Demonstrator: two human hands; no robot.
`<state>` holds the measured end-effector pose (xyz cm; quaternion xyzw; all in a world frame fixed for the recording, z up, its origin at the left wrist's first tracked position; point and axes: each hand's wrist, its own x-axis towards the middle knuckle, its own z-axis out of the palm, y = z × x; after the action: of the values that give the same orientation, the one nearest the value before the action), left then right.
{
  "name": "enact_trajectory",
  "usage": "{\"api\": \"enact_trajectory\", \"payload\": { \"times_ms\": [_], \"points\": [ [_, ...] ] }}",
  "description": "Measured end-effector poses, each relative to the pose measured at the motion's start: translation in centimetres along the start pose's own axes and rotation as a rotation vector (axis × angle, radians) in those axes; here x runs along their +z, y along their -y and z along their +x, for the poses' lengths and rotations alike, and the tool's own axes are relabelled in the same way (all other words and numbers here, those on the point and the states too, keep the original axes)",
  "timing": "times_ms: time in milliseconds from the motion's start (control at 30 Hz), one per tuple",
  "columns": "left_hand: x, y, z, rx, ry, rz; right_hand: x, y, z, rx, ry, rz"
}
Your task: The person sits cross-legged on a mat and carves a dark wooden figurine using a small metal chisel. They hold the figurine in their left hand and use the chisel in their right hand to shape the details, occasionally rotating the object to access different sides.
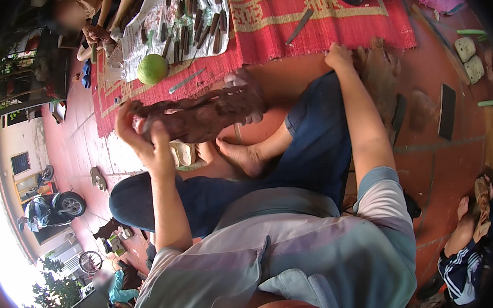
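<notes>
A dark brown, rough carved piece of wood [203,116] is slanted above my shins, blurred in places. Around its left end my left hand [151,146] is closed, thumb on the near side and fingers on the far side. A pale grey lump [251,99] shows at its other end; I cannot tell what it is. My right hand [340,57] is stretched forward past my knee with its fingers curled, beside a second brown carved piece [377,71] on the floor. What it grips, if anything, is hidden.
Dark-handled carving tools [187,25] lie on a pale sheet over a red mat [319,41]. Nearby are a green round fruit [152,69], a thin blade [187,81], a flat metal bar [300,26] and a dark slab [446,112]. Another person [90,3] crouches far left.
</notes>
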<state>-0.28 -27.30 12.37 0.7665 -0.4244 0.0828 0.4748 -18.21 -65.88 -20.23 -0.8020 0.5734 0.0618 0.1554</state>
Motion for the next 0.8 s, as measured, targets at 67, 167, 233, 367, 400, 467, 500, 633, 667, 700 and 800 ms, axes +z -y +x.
{"api": "enact_trajectory", "payload": {
  "times_ms": [67, 167, 233, 367, 400, 467, 500, 633, 667, 700, 800],
  "points": [
    [-1.8, 1.7, -1.2, -0.043, -0.108, 0.057, -1.3, 0.3, -1.7, -0.036, 0.131, 0.052],
    [-1.4, 1.3, -1.5, -0.113, -0.184, 0.000, -2.1, 0.2, -1.3, -0.141, 0.228, -0.091],
    [-0.8, 0.6, -1.3, -0.092, -0.158, -0.044, -2.4, 0.7, -1.4, -0.149, 0.207, -0.119],
    [-0.6, 0.0, -0.4, -0.175, -0.029, -0.125, -3.0, 0.3, -1.3, -0.083, 0.093, 0.139],
    [-1.2, 0.0, -0.4, -0.201, -0.019, -0.145, -4.3, 1.0, -2.5, -0.079, 0.052, 0.262],
    [-1.6, 0.4, -0.3, -0.251, 0.018, -0.213, -4.4, 0.8, -3.7, -0.209, -0.177, 0.540],
    [-2.1, 0.1, -0.5, -0.316, 0.017, -0.232, -5.6, 2.2, -5.6, -0.271, -0.213, 0.684],
    [-3.7, -0.7, -1.3, -0.535, -0.014, -0.352, -10.8, 9.2, -17.5, -0.444, 0.012, 1.361],
    [-4.0, -0.4, -1.4, -0.551, -0.016, -0.318, -12.0, 10.7, -20.4, -0.511, 0.037, 1.428],
    [-4.1, 0.0, -1.6, -0.567, -0.013, -0.286, -12.9, 12.0, -22.8, -0.578, 0.065, 1.496],
    [-4.9, 0.5, -2.2, -0.590, -0.054, -0.364, -11.6, 15.0, -26.9, -0.813, -0.149, 1.323]
  ]
}}
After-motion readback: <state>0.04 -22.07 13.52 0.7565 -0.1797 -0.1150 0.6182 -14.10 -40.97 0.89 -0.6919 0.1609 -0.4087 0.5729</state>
